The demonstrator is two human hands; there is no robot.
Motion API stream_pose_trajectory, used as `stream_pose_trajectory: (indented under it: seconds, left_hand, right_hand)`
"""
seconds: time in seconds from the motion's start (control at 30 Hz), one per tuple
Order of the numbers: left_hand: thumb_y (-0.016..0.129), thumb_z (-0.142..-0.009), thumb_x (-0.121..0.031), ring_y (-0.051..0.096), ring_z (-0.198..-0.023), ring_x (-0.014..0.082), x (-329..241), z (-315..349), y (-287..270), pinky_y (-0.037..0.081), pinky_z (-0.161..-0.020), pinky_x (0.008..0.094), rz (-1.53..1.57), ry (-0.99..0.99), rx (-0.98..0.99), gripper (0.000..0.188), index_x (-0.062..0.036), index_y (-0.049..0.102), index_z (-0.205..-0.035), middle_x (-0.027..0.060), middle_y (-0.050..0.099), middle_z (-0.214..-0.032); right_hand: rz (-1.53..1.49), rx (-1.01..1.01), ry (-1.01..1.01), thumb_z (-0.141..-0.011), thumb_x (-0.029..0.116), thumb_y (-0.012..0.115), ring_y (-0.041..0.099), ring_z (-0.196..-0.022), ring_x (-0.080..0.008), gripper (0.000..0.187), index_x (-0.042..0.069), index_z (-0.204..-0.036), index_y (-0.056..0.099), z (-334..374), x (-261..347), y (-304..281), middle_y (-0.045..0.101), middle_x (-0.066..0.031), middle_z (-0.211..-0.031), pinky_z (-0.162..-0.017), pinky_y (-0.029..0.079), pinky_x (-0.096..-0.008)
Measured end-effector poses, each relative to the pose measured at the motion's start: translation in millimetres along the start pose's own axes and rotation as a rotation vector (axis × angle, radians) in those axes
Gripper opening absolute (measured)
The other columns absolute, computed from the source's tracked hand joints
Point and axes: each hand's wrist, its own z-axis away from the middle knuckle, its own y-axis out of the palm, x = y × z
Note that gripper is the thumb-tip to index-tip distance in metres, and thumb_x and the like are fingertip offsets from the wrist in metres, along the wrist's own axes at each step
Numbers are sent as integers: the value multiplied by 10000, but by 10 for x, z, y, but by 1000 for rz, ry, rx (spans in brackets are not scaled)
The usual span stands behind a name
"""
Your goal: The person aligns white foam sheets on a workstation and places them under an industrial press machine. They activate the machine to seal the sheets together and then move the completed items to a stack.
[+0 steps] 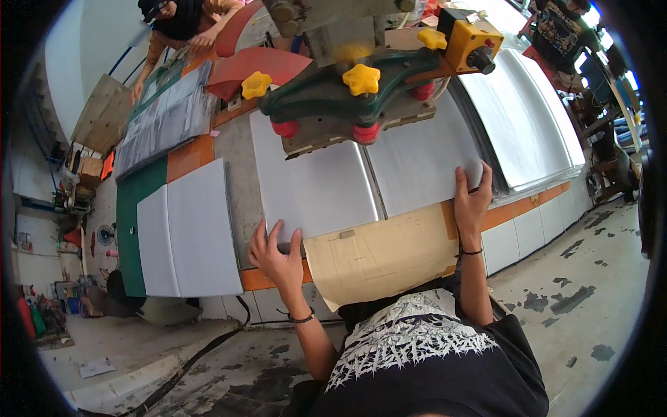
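Observation:
A large white sheet (313, 181), with a dark line down its middle, lies flat on the press bed. Its far part runs beneath the metal plate (361, 132) of a green press head with yellow star knobs. My left hand (276, 258) is at the sheet's near left corner, fingers spread and thumb apart. At the right edge my right hand (472, 203) rests with thumb and fingers apart, its fingertips touching the sheet. Between my hands a cream paper sheet (382, 260) with pencil-like lines extends from the near edge of the white sheet toward me.
Left is a folded white sheet (198, 233) on a green surface; beyond it, a stack of grey printed sheets (167, 125). On the right stands a stack of white sheets (521, 118). A yellow control box (472, 43) juts out overhead. Another person (182, 31) works at far left.

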Motion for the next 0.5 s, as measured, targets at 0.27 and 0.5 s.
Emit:
stream_pose_trajectory:
  seconds: [0.27, 0.5]
  left_hand:
    - [792, -805, -404, 415, -1348, 300, -8, -5, -20, 216, -1147, 535, 0, -19, 9, 437, -138, 715, -1143, 74, 523, -1408]
    - [802, -798, -402, 416, -1345, 300, -10, 0, -24, 209, -1149, 531, 5, -28, 17, 443, -136, 715, -1142, 77, 526, -1401]
  right_hand:
    - [382, 231, -161, -913, 148, 674, 647, -931, -422, 425, -40, -1262, 521, -110, 129, -214, 654, -274, -1013, -786, 527, -444]
    - [355, 387, 34, -913, 141, 672, 663, -751, -386, 436, -75, -1256, 512, -305, 306, -213, 655, -264, -811, -700, 528, -421]
